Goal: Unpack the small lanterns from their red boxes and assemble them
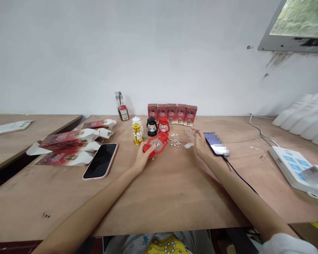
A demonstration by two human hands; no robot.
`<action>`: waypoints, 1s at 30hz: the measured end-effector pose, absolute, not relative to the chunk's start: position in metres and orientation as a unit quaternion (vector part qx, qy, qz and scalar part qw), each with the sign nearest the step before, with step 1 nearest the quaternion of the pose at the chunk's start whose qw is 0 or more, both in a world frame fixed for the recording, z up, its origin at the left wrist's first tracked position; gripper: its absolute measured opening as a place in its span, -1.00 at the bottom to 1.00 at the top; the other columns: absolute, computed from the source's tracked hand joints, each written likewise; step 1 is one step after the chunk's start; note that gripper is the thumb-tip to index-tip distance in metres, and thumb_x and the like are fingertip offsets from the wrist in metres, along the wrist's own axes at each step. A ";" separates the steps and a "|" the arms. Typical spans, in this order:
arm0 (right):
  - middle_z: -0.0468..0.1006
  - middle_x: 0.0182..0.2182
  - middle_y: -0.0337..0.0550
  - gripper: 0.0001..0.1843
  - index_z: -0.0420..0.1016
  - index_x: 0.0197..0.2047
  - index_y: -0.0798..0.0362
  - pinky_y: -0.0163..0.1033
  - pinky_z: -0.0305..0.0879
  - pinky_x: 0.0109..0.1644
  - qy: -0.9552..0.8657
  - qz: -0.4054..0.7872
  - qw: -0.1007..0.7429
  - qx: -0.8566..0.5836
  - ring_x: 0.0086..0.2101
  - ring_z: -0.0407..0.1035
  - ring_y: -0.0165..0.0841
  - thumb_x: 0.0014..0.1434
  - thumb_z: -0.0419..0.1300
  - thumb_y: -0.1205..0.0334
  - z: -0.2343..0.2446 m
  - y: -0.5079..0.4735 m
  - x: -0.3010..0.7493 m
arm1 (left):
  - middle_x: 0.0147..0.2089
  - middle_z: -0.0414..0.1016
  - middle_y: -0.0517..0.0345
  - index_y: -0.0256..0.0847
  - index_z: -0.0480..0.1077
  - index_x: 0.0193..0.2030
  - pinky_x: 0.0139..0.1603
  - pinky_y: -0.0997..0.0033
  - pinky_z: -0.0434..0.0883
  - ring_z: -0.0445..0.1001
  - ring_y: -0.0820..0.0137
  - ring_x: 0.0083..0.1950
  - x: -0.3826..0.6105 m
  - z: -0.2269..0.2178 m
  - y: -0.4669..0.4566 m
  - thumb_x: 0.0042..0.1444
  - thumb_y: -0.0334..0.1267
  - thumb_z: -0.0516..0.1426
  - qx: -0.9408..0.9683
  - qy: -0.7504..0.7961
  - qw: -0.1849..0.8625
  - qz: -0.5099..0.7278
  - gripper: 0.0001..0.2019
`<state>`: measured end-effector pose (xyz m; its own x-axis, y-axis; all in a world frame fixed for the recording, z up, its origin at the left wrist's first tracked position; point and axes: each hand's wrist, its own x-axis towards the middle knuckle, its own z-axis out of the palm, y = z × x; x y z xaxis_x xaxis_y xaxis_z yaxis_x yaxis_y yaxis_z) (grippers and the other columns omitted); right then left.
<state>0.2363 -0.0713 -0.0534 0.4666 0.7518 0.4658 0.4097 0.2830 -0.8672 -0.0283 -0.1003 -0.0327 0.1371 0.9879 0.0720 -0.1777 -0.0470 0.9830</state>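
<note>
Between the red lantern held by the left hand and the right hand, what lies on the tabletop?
The head view shows silvery button-like discs, small white pieces and a tangle of clear bits.

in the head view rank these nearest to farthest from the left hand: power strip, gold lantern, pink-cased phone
From the left hand:
1. Gold lantern, just beyond it
2. Pink-cased phone, to its left
3. Power strip, far right

On the table (pixel 161 197), button cells (pixel 175 143) lie right of the lanterns (pixel 152 127), with boxes (pixel 172 113) lined up behind; to the left, cartons (pixel 69 139) lie beside a smartphone (pixel 100 161).
</note>
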 end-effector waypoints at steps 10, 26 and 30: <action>0.50 -0.25 0.02 -0.58 0.49 -0.27 0.08 -0.04 0.08 0.09 -0.525 0.088 0.533 -0.657 -0.07 0.25 -0.17 0.22 -0.16 0.11 -0.018 -0.021 0.273 | -0.45 0.36 0.31 -0.19 0.17 -0.32 -0.61 0.56 0.29 0.37 0.52 -0.53 -0.029 -0.034 -0.101 -0.23 -0.01 0.30 0.486 0.387 0.575 0.532 -0.53; 0.57 -0.30 -0.02 -0.61 0.48 -0.03 0.05 -0.15 0.23 -0.14 -0.638 -0.128 0.442 -0.617 -0.22 0.29 -0.20 0.27 -0.11 0.22 -0.032 -0.021 0.274 | -0.34 0.33 0.27 -0.19 0.18 -0.34 -0.56 0.52 0.37 0.34 0.52 -0.45 -0.028 -0.032 -0.105 -0.21 0.00 0.29 0.524 0.374 0.538 0.545 -0.55; 0.56 -0.29 0.00 -0.65 0.49 -0.14 0.08 -0.17 0.23 -0.18 -0.686 -0.138 0.385 -0.602 -0.22 0.34 -0.19 0.26 -0.11 0.29 -0.039 -0.027 0.270 | -0.33 0.32 0.24 -0.19 0.17 -0.30 -0.51 0.48 0.39 0.36 0.48 -0.41 -0.030 -0.034 -0.105 -0.15 -0.01 0.25 0.556 0.389 0.475 0.560 -0.58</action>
<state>0.2705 -0.0270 -0.0387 0.0209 0.7201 0.6936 0.9320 0.2371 -0.2742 -0.0301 -0.1054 -0.0339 0.0699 0.9651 0.2526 -0.0990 -0.2452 0.9644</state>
